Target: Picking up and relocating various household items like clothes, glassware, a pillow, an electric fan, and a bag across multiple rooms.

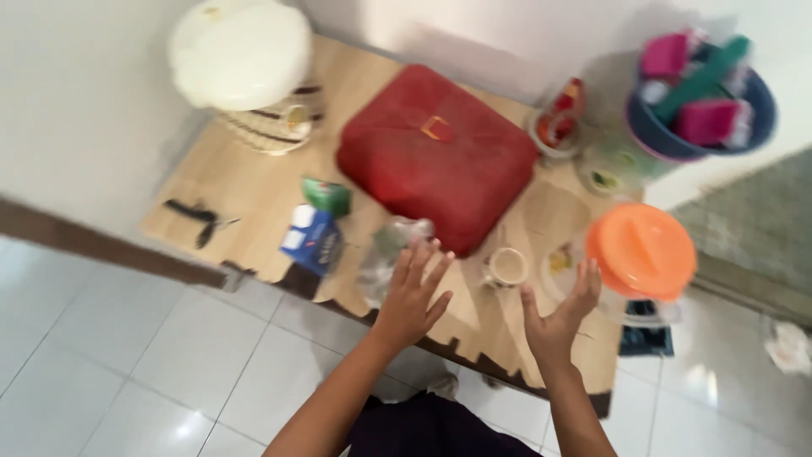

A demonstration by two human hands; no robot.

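My left hand (412,292) is spread flat with fingers apart, hovering over the near edge of a low wooden table (254,190), just beside a clear crumpled plastic bottle (385,250). My right hand (560,315) is open too, palm turned inward, close to a small cup (507,267) and a jar with an orange lid (641,250). Neither hand holds anything. A big red square lid (436,152) lies in the middle of the table beyond both hands.
A white-lidded basket (245,63) stands at the far left, a blue carton (312,239) and green packet (326,195) near the front. A blue bucket of pink and green items (702,106) sits at the far right. White floor tiles lie below.
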